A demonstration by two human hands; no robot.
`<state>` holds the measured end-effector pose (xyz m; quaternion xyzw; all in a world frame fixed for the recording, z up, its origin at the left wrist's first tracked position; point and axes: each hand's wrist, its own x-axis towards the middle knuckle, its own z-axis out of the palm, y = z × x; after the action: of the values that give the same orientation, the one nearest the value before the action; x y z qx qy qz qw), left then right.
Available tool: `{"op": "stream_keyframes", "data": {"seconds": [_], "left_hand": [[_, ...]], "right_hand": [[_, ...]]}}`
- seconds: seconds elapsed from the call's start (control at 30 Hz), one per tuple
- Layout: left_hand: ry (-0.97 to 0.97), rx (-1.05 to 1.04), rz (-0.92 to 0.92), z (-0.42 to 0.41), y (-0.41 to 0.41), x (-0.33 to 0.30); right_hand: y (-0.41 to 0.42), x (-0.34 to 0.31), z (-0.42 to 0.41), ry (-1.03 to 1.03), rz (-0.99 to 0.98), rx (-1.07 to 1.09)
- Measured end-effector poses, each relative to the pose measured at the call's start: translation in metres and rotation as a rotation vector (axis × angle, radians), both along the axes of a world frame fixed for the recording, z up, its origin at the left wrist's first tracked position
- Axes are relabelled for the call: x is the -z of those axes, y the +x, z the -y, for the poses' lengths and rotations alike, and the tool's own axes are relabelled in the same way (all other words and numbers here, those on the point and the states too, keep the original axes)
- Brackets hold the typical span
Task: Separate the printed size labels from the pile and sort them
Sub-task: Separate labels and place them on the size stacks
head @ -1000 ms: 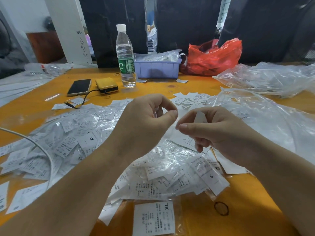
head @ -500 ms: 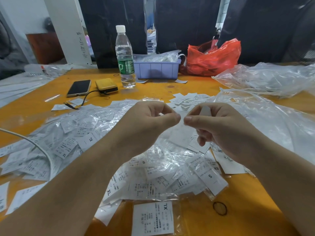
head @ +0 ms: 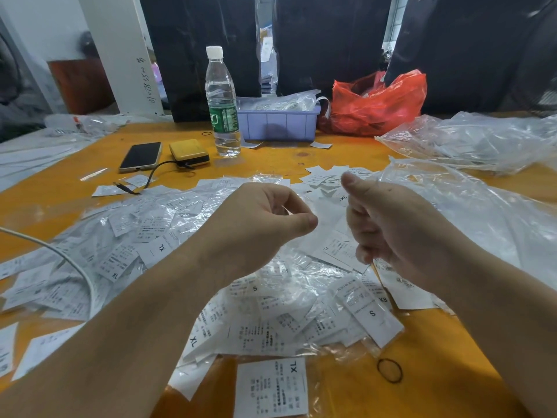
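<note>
Left grip (head: 268, 218) pinches thumb to forefinger, contents unseen; right grip (head: 388, 224), curled, has swung away mid-frame, its label no longer visible above the pile (head: 271, 312), apparently released.

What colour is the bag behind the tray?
Red, translucent plastic. The bag shows best in the head view, behind and right of the lilac tray.

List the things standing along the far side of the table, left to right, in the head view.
Phone → yellow case → water bottle → purple bin → red bag → clear plastic bags.
</note>
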<state>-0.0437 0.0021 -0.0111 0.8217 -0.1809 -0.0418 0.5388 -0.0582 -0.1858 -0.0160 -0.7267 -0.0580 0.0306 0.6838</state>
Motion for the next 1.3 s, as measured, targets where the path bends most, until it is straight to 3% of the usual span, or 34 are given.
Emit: {"op": "stream_keyframes", "data": {"seconds": [0.2, 0.3, 0.47, 0.8, 0.93, 1.3], "left_hand": [[0.031, 0.007, 0.013, 0.001, -0.001, 0.001], [0.03, 0.008, 0.01, 0.001, -0.002, 0.002], [0.029, 0.021, -0.003, 0.003, -0.004, 0.002], [0.037, 0.014, 0.016, 0.003, -0.004, 0.002], [0.049, 0.012, 0.03, 0.004, -0.002, 0.003], [-0.003, 0.058, -0.018, 0.007, -0.006, 0.002]], "right_hand": [[-0.003, -0.003, -0.001, 0.083, -0.089, 0.035], [-0.006, -0.012, 0.005, 0.218, -0.128, 0.076], [-0.01, -0.018, 0.011, 0.376, -0.079, 0.101], [0.004, 0.001, 0.005, 0.122, 0.041, 0.212], [0.004, 0.001, 0.006, 0.143, 0.129, 0.125], [-0.002, 0.003, -0.002, 0.159, 0.291, 0.226]]}}
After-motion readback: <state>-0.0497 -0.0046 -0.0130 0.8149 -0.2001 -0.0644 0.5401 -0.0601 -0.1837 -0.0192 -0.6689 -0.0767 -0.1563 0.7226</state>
